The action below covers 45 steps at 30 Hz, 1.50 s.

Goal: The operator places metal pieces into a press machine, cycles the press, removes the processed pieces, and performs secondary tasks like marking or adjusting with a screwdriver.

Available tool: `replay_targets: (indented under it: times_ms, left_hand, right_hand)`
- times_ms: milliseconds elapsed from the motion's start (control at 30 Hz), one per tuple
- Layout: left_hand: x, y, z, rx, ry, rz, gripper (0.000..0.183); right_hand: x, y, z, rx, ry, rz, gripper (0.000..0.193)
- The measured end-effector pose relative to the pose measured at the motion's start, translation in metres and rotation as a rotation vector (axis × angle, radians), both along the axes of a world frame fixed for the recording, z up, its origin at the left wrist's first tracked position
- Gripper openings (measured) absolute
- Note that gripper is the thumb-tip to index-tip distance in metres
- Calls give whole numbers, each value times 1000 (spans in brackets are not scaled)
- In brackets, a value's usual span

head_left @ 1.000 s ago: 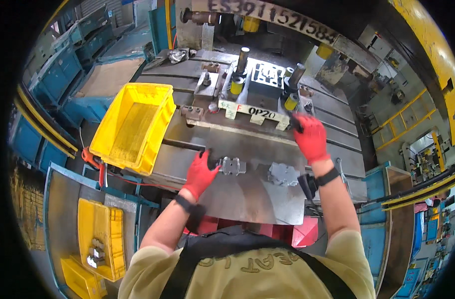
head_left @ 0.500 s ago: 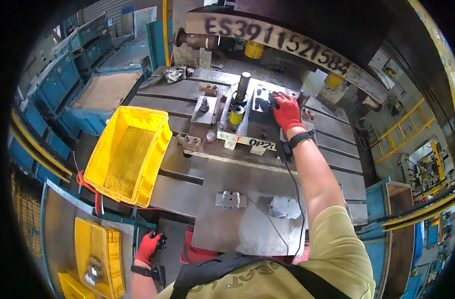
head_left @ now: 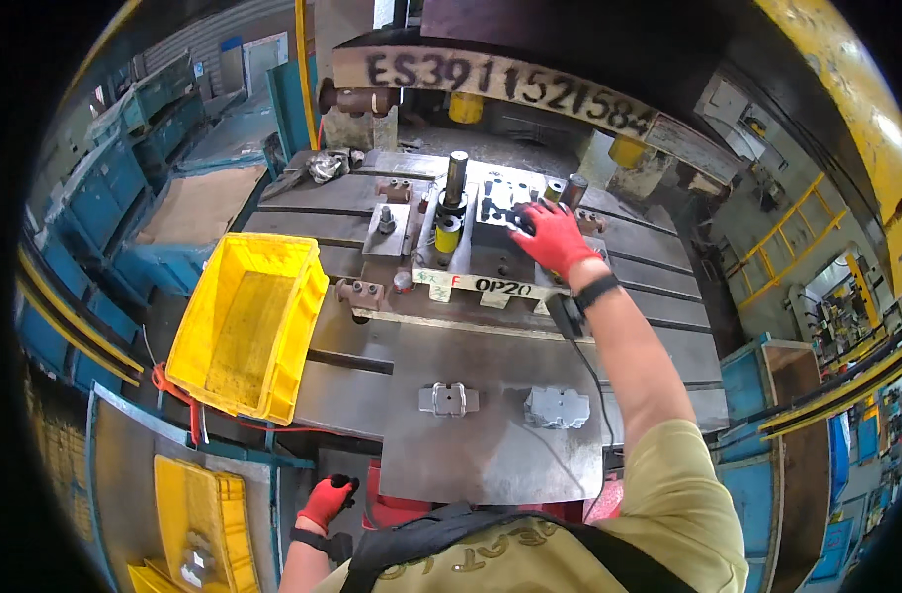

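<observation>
My right hand (head_left: 552, 237), in a red glove with black fingertips, reaches onto the dark die block (head_left: 500, 235) in the press. Its fingers are spread at the right side of a grey, cut-out top surface (head_left: 500, 196), and I make out nothing gripped in them. Low at the left, my left hand (head_left: 325, 501) hangs in a matching glove beside the table, fingers curled in, no object showing. A bracket-like metal piece (head_left: 448, 399) and a grey metal piece (head_left: 558, 407) lie on the plate (head_left: 491, 455) in front of the die.
A yellow bin (head_left: 248, 326) stands at the left table edge. Another yellow bin (head_left: 204, 514) with metal parts sits lower left. A tall guide post (head_left: 456, 180) rises left of the die, under the press's upper beam (head_left: 500, 84). A black cable (head_left: 591, 371) runs beside my right forearm.
My right hand has drawn back slightly toward me over the die. My left hand has moved a little to the right, its fingers more curled. The whole view has shifted somewhat.
</observation>
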State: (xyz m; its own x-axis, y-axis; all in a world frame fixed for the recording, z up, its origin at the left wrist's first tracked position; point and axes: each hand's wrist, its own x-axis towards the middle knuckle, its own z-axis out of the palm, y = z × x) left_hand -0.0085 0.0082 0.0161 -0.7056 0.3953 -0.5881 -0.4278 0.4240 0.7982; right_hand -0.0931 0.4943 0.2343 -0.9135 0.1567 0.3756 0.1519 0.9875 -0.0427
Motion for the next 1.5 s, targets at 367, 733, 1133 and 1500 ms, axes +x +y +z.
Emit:
replay_targets:
  times_ms: [367,733,1133,1500]
  left_hand:
    - [27,-7,-31,268,-430,-72,33]
    - [19,16,-87,129,228,-184,34]
    - [10,20,-119,38,415,-234,36]
    - [10,24,-127,32,621,-412,38]
  right_hand:
    - [294,-26,-63,-757,160,-667,33]
    - [415,-93,-226,-1812,-59,-811,41]
    - [409,-81,-227,-1730,-104,-768,36]
    - [382,-78,-227,-1727,-132,-709,32]
